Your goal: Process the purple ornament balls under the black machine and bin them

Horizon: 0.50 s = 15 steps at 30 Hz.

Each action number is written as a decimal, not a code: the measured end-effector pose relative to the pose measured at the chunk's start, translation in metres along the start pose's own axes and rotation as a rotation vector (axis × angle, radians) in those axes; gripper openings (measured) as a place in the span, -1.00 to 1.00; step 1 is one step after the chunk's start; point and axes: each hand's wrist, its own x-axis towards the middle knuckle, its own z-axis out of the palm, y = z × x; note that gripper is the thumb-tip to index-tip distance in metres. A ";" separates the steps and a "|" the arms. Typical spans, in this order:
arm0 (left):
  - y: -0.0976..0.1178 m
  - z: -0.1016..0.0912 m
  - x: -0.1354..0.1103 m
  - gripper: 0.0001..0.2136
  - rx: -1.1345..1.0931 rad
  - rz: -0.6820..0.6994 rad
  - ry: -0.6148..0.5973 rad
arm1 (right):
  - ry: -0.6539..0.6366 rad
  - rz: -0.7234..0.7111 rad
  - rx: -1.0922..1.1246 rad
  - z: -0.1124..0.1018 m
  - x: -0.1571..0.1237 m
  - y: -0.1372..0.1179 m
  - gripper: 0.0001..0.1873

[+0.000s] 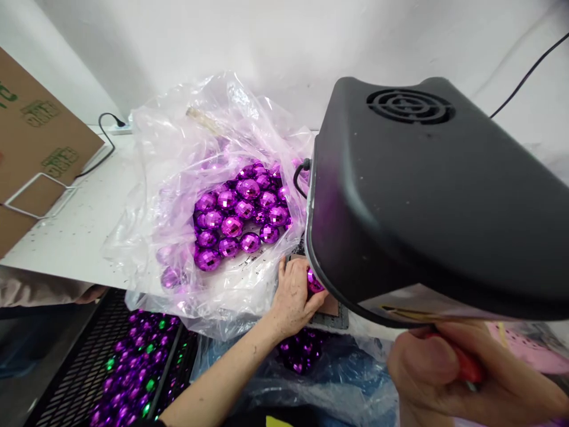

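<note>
Head view:
- The left hand [293,290] reaches in from below, its fingers held together and closed with the thumb on a purple ball [315,281] – a faceted, mirror-like one.
- The purple ball sits just under the front edge of a black machine housing [422,196], above a small flat plate [331,308] at the table's near edge.
- The right hand [448,370] is low on the right, fingers curled tight round a red handle [466,365] just below the housing.
- A clear plastic bag [200,148] lies open on the white table [75,231] just left of the housing, touching the left hand – it holds a heap of loose balls [240,213] of the same purple.
- Below the table edge, a black crate [89,362] holds purple and green balls.
- A cardboard box [31,148] leans at the far left, well apart from both hands.
</note>
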 end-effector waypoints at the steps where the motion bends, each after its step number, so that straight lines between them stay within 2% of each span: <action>1: 0.000 0.000 0.000 -0.69 -0.003 0.001 0.004 | 0.028 -0.040 0.001 0.005 -0.001 0.001 -0.90; 7: 0.001 0.000 0.000 -0.65 -0.020 -0.003 0.010 | 0.111 -0.137 -0.059 0.022 -0.003 0.002 -0.89; 11: 0.001 0.002 0.001 -0.64 -0.055 0.014 0.014 | 0.182 -0.196 -0.106 0.026 -0.003 0.001 -0.77; 13: 0.000 0.005 0.001 -0.63 -0.054 0.017 0.013 | 0.206 -0.175 -0.121 0.027 -0.005 0.001 -0.78; 15: -0.003 0.008 0.001 -0.62 -0.037 0.022 0.023 | 0.219 -0.127 -0.129 0.028 -0.012 0.005 -0.88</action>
